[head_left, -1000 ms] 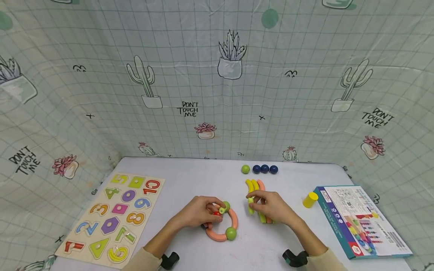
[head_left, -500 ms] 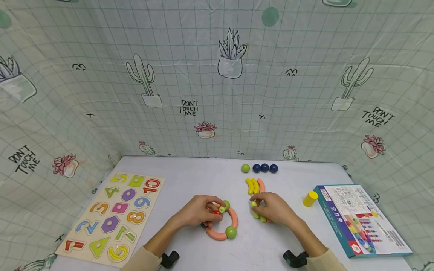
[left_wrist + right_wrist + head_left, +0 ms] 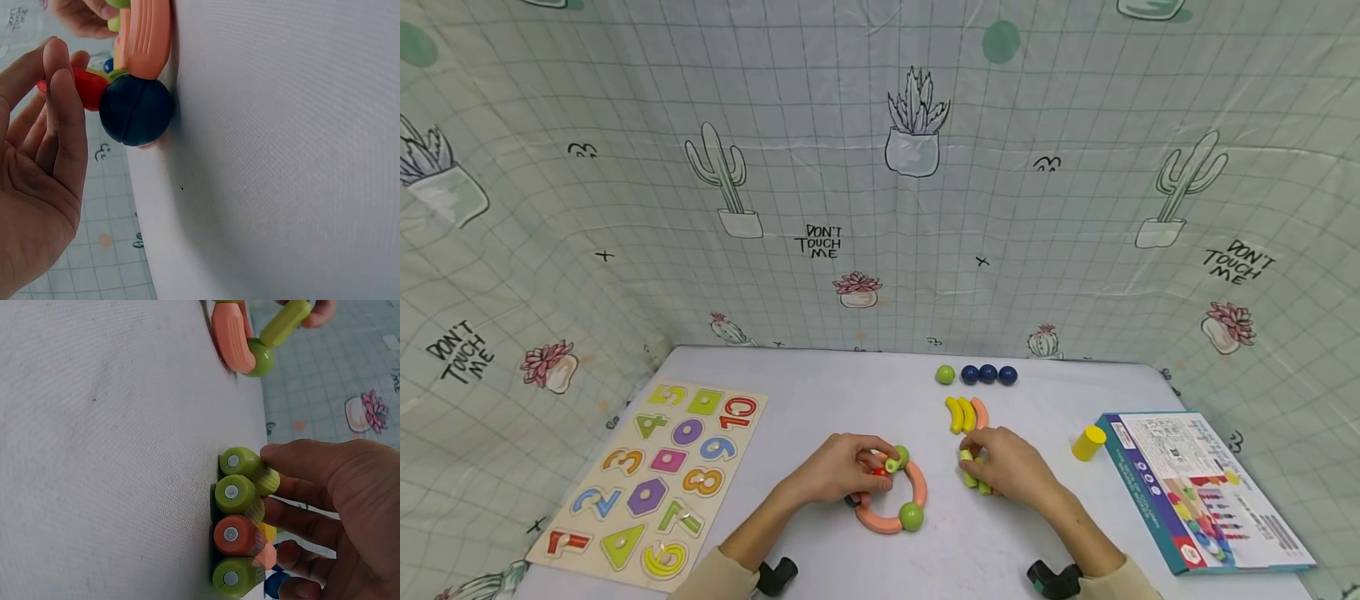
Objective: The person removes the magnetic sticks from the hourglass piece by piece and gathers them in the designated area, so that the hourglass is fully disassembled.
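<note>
My left hand (image 3: 835, 471) pinches a red magnetic rod (image 3: 92, 89), which meets a navy ball (image 3: 136, 111) in the left wrist view. A green rod (image 3: 285, 324) also rises at its fingertips from a green ball (image 3: 260, 357). Below, salmon curved rods (image 3: 917, 483) and green balls form a ring on the table. With thumb and index finger, my right hand (image 3: 1011, 467) pinches the end green rod (image 3: 237, 461) of a row. Beside it lie another green rod (image 3: 234, 495), a salmon rod (image 3: 234, 534) and a further green one; round magnets show in their ends.
Behind the right hand lie yellow curved rods (image 3: 961, 414) and a salmon one. Farther back are a green ball (image 3: 945, 375) and several navy balls (image 3: 988, 374). A yellow cylinder (image 3: 1088, 443) stands by a box (image 3: 1206, 492); a number puzzle board (image 3: 651, 483) lies left.
My right hand has moved slightly right, bringing the green rod from beside the yellow curved rods over against the row. My left hand has stayed in place.
</note>
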`<act>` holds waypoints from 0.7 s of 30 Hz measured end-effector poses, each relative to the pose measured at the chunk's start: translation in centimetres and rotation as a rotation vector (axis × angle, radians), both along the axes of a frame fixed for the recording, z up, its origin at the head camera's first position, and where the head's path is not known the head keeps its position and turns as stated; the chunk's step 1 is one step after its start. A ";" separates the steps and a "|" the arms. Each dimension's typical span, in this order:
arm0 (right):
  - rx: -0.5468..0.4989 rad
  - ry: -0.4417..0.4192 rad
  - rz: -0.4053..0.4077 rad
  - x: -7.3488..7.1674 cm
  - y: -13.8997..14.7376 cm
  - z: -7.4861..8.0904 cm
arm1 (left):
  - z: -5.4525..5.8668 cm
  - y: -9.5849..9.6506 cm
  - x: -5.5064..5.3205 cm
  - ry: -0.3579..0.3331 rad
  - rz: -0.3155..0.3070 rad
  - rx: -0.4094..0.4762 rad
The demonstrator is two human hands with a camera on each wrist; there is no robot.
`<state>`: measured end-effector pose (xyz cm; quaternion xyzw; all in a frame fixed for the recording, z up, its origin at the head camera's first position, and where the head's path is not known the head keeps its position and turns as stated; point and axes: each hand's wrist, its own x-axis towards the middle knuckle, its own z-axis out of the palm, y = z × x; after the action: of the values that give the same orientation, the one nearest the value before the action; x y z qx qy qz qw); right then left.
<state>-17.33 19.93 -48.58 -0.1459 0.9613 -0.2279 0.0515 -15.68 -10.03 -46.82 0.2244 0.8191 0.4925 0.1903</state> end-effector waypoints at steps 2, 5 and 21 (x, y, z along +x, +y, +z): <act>0.009 -0.002 -0.003 0.0 0.0 0.0 | 0.0 0.0 0.0 0.002 -0.001 0.003; 0.020 -0.008 -0.003 0.0 0.1 0.0 | 0.0 0.0 0.0 -0.001 0.000 0.004; 0.050 -0.013 0.037 0.0 0.6 0.1 | 0.3 0.0 0.0 -0.016 0.000 0.002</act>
<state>-17.34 20.49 -48.53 -0.1607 0.9635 -0.2037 0.0655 -15.65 -9.98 -46.53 0.2207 0.8170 0.4952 0.1966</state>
